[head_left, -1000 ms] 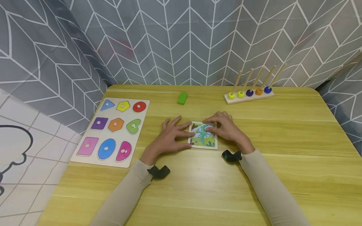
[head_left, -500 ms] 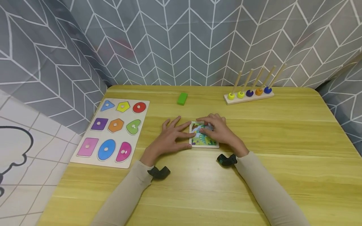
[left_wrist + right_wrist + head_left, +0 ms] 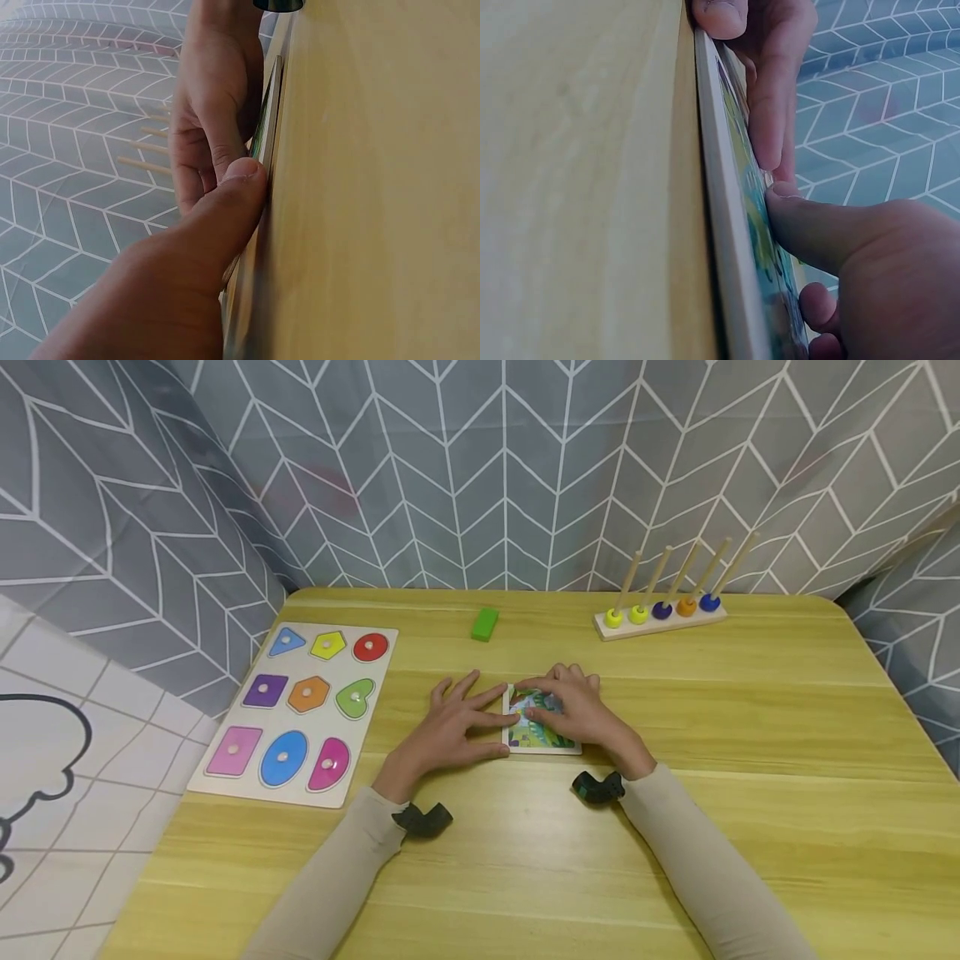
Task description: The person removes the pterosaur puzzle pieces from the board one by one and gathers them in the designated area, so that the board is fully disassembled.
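Observation:
A small square picture puzzle with a green and blue dinosaur scene lies on the table in a pale wooden frame. My left hand rests at its left side, fingers spread, with the index finger and thumb at the two left corners and the middle finger over the edge. Across the upper part lies my right hand, its thumb pressing on the picture and its index finger reaching to the far rim. The other right fingers bend beyond the far edge. Part of the picture is hidden under this hand.
A shape board with knobbed coloured pieces lies to the left on the table. Behind the puzzle sits a green block. A peg stand with coloured rings is at the back right, before a patterned curtain.
My right hand has slid left across the puzzle, thumb and index finger moving from its right part toward the upper left. The puzzle has turned slightly. My left hand has stayed in place.

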A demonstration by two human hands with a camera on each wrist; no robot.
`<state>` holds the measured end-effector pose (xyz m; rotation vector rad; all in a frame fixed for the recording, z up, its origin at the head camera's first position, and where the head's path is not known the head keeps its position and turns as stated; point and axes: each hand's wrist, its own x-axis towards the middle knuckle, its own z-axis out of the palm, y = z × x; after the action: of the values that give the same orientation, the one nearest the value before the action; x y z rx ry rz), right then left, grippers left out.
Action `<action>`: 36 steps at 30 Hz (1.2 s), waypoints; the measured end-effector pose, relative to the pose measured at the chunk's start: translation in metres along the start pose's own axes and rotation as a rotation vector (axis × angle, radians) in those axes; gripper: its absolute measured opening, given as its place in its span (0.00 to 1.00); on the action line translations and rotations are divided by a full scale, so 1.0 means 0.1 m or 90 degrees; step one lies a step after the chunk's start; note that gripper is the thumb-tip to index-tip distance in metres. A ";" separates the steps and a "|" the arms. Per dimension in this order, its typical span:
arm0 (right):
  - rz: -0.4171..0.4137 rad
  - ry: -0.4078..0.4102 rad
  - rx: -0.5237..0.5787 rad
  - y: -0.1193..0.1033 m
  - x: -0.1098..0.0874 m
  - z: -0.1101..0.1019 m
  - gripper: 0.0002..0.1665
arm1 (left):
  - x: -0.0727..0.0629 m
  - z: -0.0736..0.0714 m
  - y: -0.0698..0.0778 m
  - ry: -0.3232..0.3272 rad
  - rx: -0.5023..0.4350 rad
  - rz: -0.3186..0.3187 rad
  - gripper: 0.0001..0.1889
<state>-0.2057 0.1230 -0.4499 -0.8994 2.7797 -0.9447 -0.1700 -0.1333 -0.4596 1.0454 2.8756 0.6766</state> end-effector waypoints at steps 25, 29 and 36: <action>0.045 0.053 0.065 -0.06 0.00 0.02 0.19 | 0.00 -0.02 0.02 -0.009 -0.015 -0.011 0.26; 0.033 0.073 0.086 -0.06 -0.01 0.02 0.18 | 0.00 -0.01 0.02 -0.009 -0.023 -0.013 0.26; -0.020 0.120 0.163 -0.05 0.00 0.06 0.10 | -0.01 -0.02 0.04 -0.007 -0.023 -0.012 0.26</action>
<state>-0.2021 0.1167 -0.4520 -0.8565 2.7094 -1.4183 -0.1675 -0.1319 -0.4566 1.0127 2.8487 0.7165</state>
